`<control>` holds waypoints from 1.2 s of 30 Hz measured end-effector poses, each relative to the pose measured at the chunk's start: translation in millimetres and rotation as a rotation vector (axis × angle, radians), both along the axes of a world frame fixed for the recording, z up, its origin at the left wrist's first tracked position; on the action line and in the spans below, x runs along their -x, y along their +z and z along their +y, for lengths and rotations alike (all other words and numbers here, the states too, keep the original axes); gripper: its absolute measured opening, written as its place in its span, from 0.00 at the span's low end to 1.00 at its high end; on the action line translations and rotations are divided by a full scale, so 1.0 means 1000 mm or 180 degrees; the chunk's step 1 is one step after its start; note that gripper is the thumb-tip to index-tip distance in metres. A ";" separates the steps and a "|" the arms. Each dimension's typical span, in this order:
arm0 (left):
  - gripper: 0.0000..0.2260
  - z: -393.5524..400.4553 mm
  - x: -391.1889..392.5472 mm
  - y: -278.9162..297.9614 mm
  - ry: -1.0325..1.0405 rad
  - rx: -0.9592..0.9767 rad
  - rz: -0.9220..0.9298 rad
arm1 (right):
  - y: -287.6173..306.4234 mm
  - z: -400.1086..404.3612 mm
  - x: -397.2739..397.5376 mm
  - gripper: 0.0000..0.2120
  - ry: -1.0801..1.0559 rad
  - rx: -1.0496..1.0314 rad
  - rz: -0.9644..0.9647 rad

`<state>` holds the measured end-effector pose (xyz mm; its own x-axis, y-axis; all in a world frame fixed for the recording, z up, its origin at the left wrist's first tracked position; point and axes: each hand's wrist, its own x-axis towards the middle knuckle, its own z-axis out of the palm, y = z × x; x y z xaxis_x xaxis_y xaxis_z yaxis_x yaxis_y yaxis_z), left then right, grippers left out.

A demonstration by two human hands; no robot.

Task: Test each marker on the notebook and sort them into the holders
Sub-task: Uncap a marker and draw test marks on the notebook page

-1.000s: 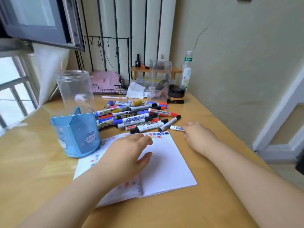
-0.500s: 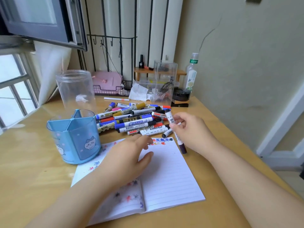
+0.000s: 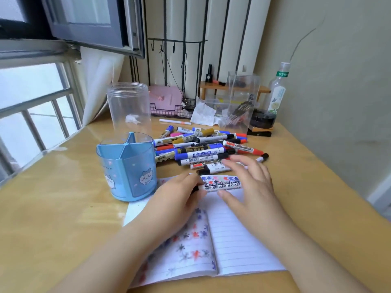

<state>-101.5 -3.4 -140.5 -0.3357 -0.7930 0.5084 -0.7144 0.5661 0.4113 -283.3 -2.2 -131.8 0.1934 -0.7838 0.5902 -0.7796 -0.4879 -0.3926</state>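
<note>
Two hands share one light, stiff, slick whiteboard marker (image 3: 222, 183): my left hand (image 3: 177, 197) pinches its black cap, my right hand (image 3: 249, 182) curls round the barrel, the surer hold.

I see a tabletop (image 3: 53, 208) of shiny, smooth yellow wood. The notebook (image 3: 239, 246) is matt white paper with lines. The blue holder (image 3: 129, 170) looks like smooth plastic, and the jar (image 3: 129, 106) behind it is clear plastic. The markers (image 3: 201, 149) are glossy plastic with paper labels. The basket (image 3: 169, 111) at the back is thin black wire.
</note>
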 end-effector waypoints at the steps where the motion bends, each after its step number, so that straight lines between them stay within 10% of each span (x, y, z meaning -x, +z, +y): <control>1: 0.14 0.000 0.001 -0.002 -0.0072 -0.0014 -0.0105 | -0.003 0.001 -0.004 0.18 0.0159 0.0169 0.0413; 14: 0.20 0.004 -0.001 -0.002 -0.0520 -0.0168 -0.0471 | -0.006 0.008 -0.007 0.16 0.0391 0.0022 0.1550; 19: 0.07 0.006 -0.004 0.000 -0.0797 -0.0387 -0.0348 | 0.007 0.017 -0.008 0.19 0.0473 -0.0282 0.1703; 30: 0.08 0.002 -0.010 0.001 -0.0418 -0.0260 -0.0324 | 0.022 0.012 0.012 0.11 0.0428 -0.1681 0.0144; 36: 0.12 0.005 -0.004 -0.006 -0.0268 -0.0245 -0.0406 | 0.031 0.007 0.005 0.11 0.0595 -0.2173 -0.2032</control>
<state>-97.5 1.8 -146.6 -0.4606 -0.7942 0.3963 -0.7149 0.5966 0.3648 -288.4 5.2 -100.9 0.1499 -0.9872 0.0539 -0.2521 -0.0909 -0.9634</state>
